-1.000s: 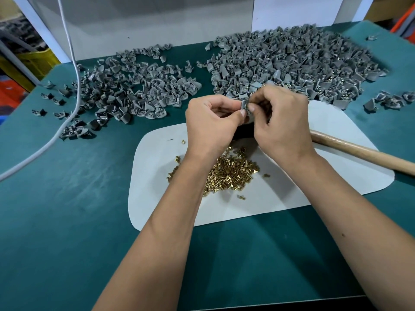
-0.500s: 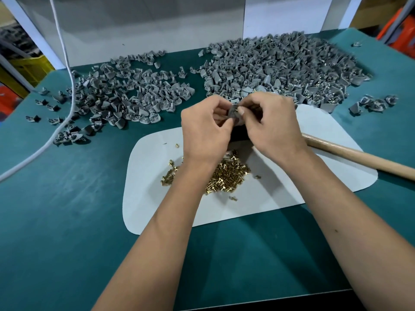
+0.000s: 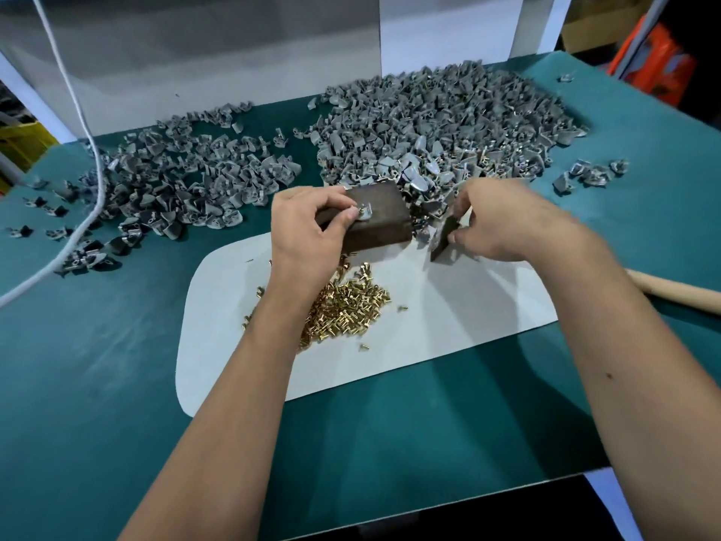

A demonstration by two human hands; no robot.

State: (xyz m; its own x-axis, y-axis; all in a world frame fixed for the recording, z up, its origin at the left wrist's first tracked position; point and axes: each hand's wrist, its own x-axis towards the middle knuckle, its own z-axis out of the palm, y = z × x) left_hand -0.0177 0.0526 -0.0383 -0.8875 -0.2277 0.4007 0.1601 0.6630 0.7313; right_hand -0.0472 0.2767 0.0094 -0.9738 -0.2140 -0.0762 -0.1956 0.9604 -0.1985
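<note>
— Since the two hands are well apart, which one has the small part?

— The left hand (image 3: 308, 232). Its thumb and forefinger pinch the grey piece (image 3: 365, 212), which has a bit of brass showing in it, and hold it down on the top face of the dark block (image 3: 384, 230).

— And where does the block sit?

— At the far edge of the white mat (image 3: 448, 329), just in front of the big grey heap (image 3: 441, 123). The mat lies flat on the green counter (image 3: 117, 384).

— What about the right hand (image 3: 515, 222)?

— Its fingers are curled round a dark metal tool (image 3: 443, 240), tilted, with its lower end near the mat, just right of the block and not touching it. It is blurred, so I cannot make out its shape.

— Is that the wooden handle (image 3: 679, 290) at the right?

— Yes, it shows past the right forearm, lying over the mat's edge. The arm hides whether it joins the metal tool.

— Anything else close by?

— A pile of brass rivets (image 3: 347, 310) on the mat, partly under the left wrist. A second, flatter spread of grey parts (image 3: 187, 177) lies to the left, with a white cord (image 3: 91, 162) trailing across it.
</note>
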